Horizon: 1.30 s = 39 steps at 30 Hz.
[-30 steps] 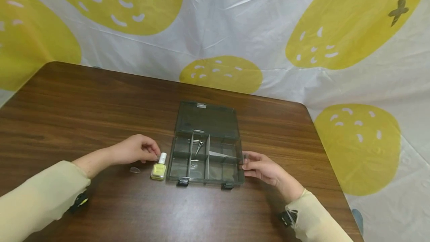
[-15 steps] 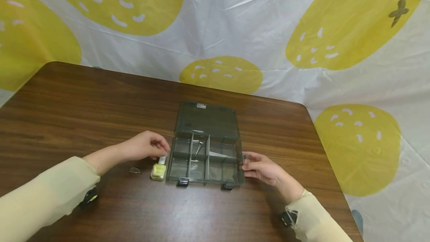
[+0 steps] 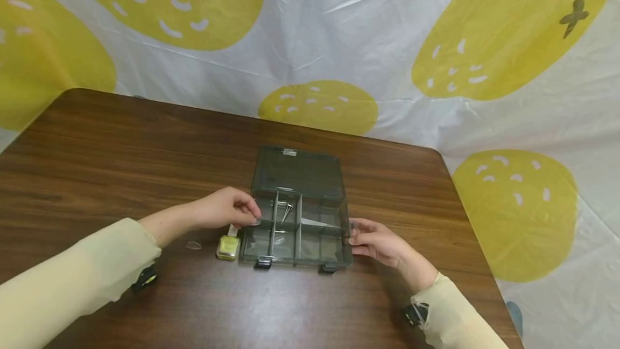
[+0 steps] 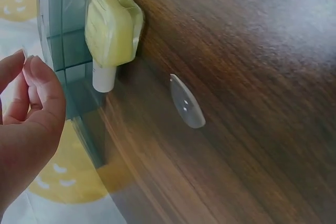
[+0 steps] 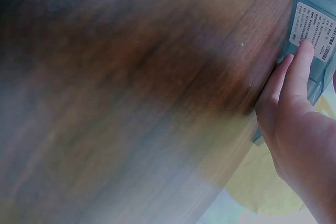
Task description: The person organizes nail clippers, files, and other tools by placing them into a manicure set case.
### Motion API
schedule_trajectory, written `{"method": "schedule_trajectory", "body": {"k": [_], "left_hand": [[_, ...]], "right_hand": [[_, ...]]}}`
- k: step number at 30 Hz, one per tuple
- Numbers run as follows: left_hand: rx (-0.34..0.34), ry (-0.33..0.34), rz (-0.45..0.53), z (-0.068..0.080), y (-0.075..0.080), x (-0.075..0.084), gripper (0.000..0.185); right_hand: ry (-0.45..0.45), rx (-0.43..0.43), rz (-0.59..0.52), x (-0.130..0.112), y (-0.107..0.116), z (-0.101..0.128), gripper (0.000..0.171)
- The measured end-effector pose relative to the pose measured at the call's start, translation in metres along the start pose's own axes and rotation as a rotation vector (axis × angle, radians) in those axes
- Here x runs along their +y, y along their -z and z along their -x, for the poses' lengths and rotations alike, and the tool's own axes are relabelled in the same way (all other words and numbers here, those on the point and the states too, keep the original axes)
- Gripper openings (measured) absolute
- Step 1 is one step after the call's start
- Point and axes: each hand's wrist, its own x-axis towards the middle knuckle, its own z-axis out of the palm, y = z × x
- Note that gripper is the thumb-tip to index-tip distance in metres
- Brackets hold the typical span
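My left hand (image 3: 227,208) pinches a small clear piece (image 3: 256,222) between thumb and fingertips over the left compartments of an open, grey see-through divided box (image 3: 296,262). Only a thin edge of that piece shows in the left wrist view. A nail polish bottle (image 3: 228,247), yellow with a white cap, stands just left of the box; the hand partly hides its cap. On the table left of it lies a clear oval piece (image 4: 187,102) with a pointed end. My right hand (image 3: 380,242) rests its extended fingers against the box's right wall, beside a printed label (image 5: 313,31).
The box's lid (image 3: 297,172) lies folded back, away from me. A slim metal tool (image 3: 287,213) sits in the back middle compartment, and something clear lies in the front middle one. Behind the wooden table (image 3: 145,155) hangs a lemon-patterned cloth (image 3: 339,42).
My left hand has moved right with the clear piece, from beside the bottle's cap to over the box's left side. The right hand has stayed against the box.
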Motion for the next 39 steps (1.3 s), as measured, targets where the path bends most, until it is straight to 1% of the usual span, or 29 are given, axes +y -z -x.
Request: {"method": "schedule_trajectory", "body": {"k": [15,27,39], "left_hand": [[-0.058,0.01,-0.006,-0.014,-0.008,0.011,0.018],[-0.106,-0.015,0.014,-0.025,-0.02,0.021,0.02],[-0.116,-0.006,0.037,-0.03,-0.03,0.024,0.018]], "right_hand": [[0.007,-0.014,-0.005,-0.001,0.001,0.001,0.068],[0.0,-0.005,0.004,-0.002,0.0,0.001,0.068],[-0.021,-0.002,0.01,-0.002,0.0,0.002,0.071]]}}
